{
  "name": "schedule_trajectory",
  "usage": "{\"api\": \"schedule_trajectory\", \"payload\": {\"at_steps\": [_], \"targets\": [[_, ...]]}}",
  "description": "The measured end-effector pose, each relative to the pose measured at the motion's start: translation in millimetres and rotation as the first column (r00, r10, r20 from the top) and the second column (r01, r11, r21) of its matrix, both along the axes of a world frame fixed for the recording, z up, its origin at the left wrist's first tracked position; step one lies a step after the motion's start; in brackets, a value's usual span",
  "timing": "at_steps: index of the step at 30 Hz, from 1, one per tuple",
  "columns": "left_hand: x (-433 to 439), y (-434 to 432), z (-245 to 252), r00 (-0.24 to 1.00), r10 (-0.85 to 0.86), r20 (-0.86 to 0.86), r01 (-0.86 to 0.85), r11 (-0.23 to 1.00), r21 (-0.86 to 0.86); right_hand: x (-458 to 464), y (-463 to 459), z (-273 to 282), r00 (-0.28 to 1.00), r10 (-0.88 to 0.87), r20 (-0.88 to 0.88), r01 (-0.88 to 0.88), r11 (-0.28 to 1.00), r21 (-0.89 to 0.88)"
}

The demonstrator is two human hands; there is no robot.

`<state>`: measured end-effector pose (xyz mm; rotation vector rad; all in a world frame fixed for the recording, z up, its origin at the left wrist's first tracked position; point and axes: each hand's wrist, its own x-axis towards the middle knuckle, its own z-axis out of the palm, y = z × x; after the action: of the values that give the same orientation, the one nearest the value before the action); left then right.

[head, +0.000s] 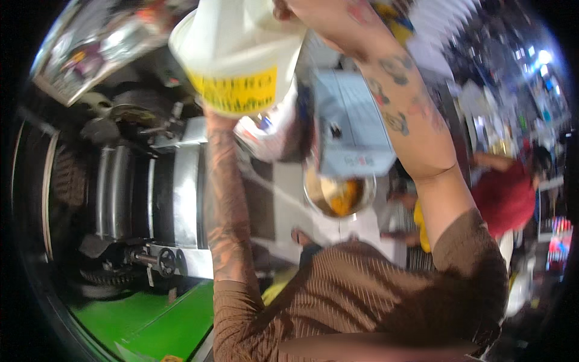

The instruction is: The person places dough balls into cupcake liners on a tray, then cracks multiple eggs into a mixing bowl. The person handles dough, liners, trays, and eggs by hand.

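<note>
A white container (239, 50) with a yellow printed band is raised in front of me at the top of the head view. Blur leaves it uncertain whether it is a bucket or a stiff bag. My right hand (283, 10) grips its upper right part, partly cut off by the picture's edge. From below, my left forearm reaches up to the container's lower edge; the left hand itself is hidden behind it. Just beneath the container stands a white printed sack (269, 135). A light blue box (353, 122) lies below my right forearm.
On the floor, a metal bowl (372, 192) holds orange-yellow contents. At left stands a roller machine with steel rollers (113, 192), a handwheel (166, 262) and green panels (149, 316). A person in a red shirt (506, 194) is at the right, near cluttered shelving.
</note>
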<state>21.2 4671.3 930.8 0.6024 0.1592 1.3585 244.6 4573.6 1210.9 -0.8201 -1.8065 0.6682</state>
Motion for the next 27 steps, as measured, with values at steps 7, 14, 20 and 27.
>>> {"api": "schedule_trajectory", "payload": {"at_steps": [7,14,20,27], "targets": [[28.1,-287.6,-225.0,0.734,-0.162,-0.659,-0.24,0.847,-0.475,207.3,-182.7,-272.1,0.993,0.05,0.111,0.048,0.674,-0.737],[77.1,-479.2,-303.6,0.302,-0.672,-0.677,-0.389,0.561,-0.731,297.0,-331.4,-571.6,0.971,-0.08,0.226,0.236,0.469,-0.851],[220.8,-411.8,-276.4,0.264,-0.537,-0.801,-0.123,0.805,-0.58,412.2,-360.5,-578.2,0.956,-0.26,0.132,0.221,0.351,-0.91],[432.5,-315.7,-253.0,0.055,-0.37,-0.927,0.321,0.886,-0.335,544.3,-366.2,-511.8,0.88,-0.465,0.099,0.288,0.357,-0.889]]}}
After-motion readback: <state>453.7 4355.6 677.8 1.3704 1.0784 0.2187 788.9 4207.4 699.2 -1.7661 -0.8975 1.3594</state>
